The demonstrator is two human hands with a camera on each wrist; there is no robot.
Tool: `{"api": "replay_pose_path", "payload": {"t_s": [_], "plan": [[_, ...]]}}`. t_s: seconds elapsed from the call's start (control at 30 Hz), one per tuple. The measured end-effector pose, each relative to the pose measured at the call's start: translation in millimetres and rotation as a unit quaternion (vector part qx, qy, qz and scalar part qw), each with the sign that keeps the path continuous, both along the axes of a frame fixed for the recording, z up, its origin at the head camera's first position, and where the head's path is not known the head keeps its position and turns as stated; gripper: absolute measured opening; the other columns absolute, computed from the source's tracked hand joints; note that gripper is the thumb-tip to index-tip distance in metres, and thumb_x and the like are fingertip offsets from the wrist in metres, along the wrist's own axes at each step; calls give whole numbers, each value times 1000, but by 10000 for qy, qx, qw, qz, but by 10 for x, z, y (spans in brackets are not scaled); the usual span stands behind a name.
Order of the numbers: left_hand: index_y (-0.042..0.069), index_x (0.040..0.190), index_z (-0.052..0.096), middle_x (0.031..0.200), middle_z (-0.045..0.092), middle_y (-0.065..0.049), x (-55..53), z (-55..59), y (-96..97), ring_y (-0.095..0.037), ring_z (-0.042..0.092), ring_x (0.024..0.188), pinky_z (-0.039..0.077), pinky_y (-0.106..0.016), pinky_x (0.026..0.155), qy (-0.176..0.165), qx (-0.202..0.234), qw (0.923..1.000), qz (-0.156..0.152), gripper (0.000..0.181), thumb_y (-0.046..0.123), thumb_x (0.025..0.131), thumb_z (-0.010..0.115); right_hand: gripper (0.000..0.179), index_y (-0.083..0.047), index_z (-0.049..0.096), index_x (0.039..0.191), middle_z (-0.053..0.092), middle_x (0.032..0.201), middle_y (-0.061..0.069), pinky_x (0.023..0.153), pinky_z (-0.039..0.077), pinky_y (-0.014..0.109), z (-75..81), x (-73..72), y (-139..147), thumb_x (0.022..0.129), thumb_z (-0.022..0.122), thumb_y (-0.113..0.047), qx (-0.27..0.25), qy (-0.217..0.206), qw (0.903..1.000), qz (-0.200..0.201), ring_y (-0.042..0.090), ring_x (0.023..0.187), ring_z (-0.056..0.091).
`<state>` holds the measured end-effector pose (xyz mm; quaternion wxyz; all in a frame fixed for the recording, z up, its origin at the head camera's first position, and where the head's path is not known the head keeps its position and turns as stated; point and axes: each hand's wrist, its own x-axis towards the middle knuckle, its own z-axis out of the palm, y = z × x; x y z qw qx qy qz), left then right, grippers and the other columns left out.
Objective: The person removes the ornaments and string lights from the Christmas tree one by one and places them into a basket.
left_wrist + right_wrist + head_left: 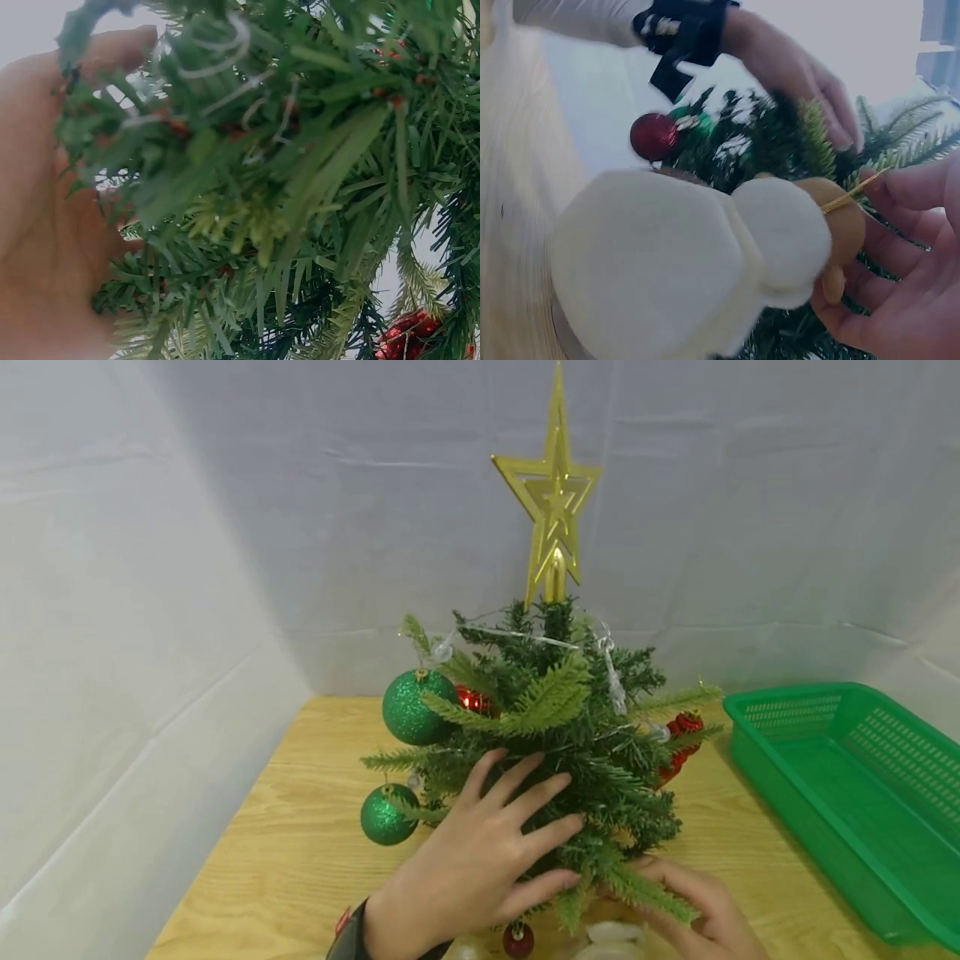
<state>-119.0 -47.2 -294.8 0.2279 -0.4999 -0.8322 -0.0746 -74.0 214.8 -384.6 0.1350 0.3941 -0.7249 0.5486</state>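
A small Christmas tree (555, 727) stands on the table with a gold star (557, 493) on top. My left hand (487, 852) lies with spread fingers against its front branches, and those branches (247, 172) fill the left wrist view. Low at the right front, my right hand (697, 902) pinches the gold cord (851, 193) of a soft plush ornament (652, 262), white with a brown part. In the head view, branches partly hide the right fingers, and only the ornament's white part (615, 935) shows near the bottom edge.
Green baubles (420, 707) hang on the tree's left side, and a red ornament (681, 743) on its right. A dark red bauble (517, 939) hangs low in front. At the right of the wooden table (300, 827) stands a green basket (795, 810). White cloth (375, 527) hangs behind.
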Motion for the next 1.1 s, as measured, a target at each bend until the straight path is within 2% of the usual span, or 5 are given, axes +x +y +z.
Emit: {"api": "replay_pose_path", "payload": {"t_s": [0.17, 0.33, 0.47, 0.77, 1.1], "plan": [[32, 125, 63, 139, 53, -2, 3, -3, 6, -29, 40, 135, 30, -53, 109, -15, -164, 9999, 19, 38, 52, 96, 51, 48, -11, 58, 113, 61, 111, -2, 75, 48, 25, -12, 15, 89, 94, 27, 21, -660, -1446, 9867, 345, 12, 96, 57], [34, 124, 64, 139, 53, -1, 3, 1, 9, -29, 39, 135, 30, -54, 109, -32, -253, 9997, 44, 35, 52, 96, 52, 43, -16, 55, 111, 56, 120, -1, 86, 45, 24, -49, 19, 170, 103, 19, 7, -937, -2444, 9641, 447, 10, 110, 52], [34, 124, 64, 139, 53, -1, 2, 3, 8, -29, 39, 136, 30, -55, 109, -42, -282, 9996, 62, 35, 51, 96, 53, 43, -16, 53, 110, 54, 129, 1, 95, 43, 24, -34, 46, 188, 104, 17, 6, -897, -2539, 9620, 460, 9, 121, 49], [35, 125, 64, 140, 52, -1, 0, -5, 6, -28, 39, 136, 29, -52, 110, -62, -339, 9994, 69, 36, 52, 96, 52, 24, -3, 37, 89, 54, 130, -5, 86, 45, 43, 59, 145, 213, 106, 20, -1, -111, -2841, 9582, -331, 4, 120, 47], [36, 129, 61, 144, 48, -2, 24, 0, -11, -30, 36, 138, 27, -54, 111, -168, -612, 9980, 54, 40, 55, 97, 47, 43, -22, 44, 105, 49, 134, 2, 92, 42, 26, 79, 115, 190, 104, 10, 4, -908, -2521, 9617, 583, 13, 121, 46]]}}
